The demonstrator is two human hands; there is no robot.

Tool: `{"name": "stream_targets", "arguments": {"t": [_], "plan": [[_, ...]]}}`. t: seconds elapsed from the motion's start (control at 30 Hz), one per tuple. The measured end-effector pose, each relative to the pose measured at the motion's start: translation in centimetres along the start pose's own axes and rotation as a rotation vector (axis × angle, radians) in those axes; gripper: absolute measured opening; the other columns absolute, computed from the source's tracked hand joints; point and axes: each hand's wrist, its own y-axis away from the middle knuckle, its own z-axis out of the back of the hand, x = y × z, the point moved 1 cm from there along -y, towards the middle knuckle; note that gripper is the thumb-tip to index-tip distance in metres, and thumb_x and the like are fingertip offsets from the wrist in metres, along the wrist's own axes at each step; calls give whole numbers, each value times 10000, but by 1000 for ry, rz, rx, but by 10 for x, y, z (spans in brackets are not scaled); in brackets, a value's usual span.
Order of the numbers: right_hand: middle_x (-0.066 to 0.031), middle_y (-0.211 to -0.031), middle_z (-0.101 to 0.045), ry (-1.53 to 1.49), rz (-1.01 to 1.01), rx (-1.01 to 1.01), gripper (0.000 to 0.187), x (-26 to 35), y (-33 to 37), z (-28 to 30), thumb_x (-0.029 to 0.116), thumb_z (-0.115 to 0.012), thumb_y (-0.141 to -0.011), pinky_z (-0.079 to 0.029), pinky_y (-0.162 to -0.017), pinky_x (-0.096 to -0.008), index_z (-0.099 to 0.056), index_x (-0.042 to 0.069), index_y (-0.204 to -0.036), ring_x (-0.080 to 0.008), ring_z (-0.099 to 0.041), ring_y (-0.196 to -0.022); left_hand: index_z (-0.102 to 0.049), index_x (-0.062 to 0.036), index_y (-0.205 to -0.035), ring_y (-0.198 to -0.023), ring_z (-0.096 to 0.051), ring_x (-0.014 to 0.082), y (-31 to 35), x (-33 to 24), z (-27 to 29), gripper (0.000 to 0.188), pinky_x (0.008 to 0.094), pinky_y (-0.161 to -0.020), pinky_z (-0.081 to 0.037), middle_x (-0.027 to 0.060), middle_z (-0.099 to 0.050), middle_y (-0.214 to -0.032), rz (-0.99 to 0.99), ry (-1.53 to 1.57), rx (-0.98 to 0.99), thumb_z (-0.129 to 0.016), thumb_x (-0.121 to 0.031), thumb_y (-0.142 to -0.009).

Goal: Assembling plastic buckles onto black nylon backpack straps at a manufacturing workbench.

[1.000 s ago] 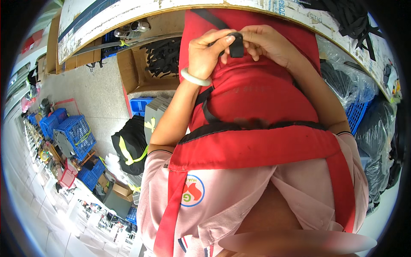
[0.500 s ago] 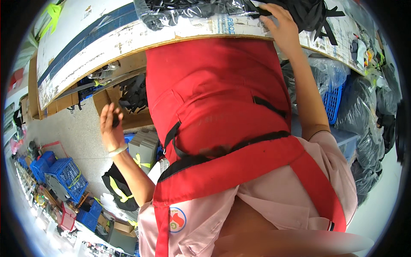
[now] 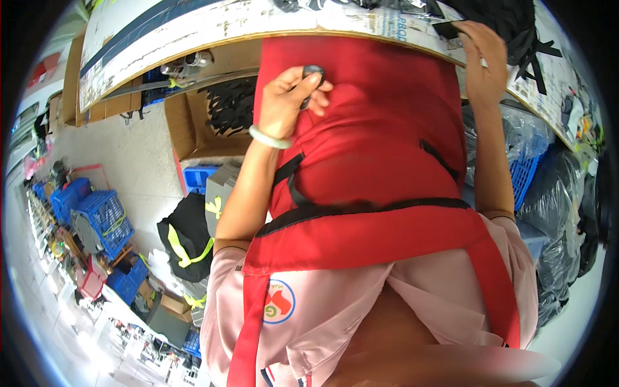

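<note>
My left hand (image 3: 287,97), with a pale bangle at its wrist, is raised over the red apron (image 3: 367,129). Its thumb and fingers close on a small black object (image 3: 314,70), rounded at the top; its exact kind is not clear. At the worn white worktable (image 3: 361,27), my right hand (image 3: 485,61) pinches a flat black strap (image 3: 446,29) by its end. Just beyond that hand lies a heap of black straps (image 3: 509,29) with loose ends trailing over the table. A clear plastic bag with black parts (image 3: 348,5) is partly cut off at the top edge.
Under the table, a cardboard box (image 3: 180,132) contains black pieces (image 3: 231,106). Blue crates (image 3: 106,222) stand on the floor at left. A black bundle tied with neon-yellow strips (image 3: 187,238) lies nearer. Plastic-wrapped bags (image 3: 548,193) crowd the right side.
My left hand has swung from the left, beside the box, in front of the apron with the black object. My right hand has drawn a black strap away from the bag, rightward.
</note>
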Motion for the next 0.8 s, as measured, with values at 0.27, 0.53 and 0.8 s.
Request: {"name": "stream_targets", "arguments": {"t": [0.27, 0.53, 0.8], "plan": [[-9, -740, -593, -896, -674, 697, 214, 98, -3, -35, 173, -585, -924, -426, -629, -199, -601, 35, -1086, -60, -548, -698, -558, -7, -1140, -545, -480, 124, 1, -2, -16, 264, 219, -450, -365, 85, -568, -757, 134, 453, 208, -478, -207, -986], [-10, -633, -560, -1434, -1045, 835, 200, 118, 10, -63, 235, -600, -917, -391, -438, -199, -592, 45, -854, -63, -490, -487, -526, -84, -1179, -535, -432, 100, 8, 12, -14, 230, 187, -415, -321, 49, -498, -757, 328, 921, 410, -487, -179, -973], [-3, -608, -531, -1506, -1157, 790, 237, 118, 12, -68, 258, -598, -918, -364, -437, -201, -602, 48, -808, -64, -455, -474, -500, -72, -1167, -507, -424, 93, 2, 12, -16, 218, 184, -410, -318, 43, -491, -746, 280, 861, 445, -472, -181, -980]]}}
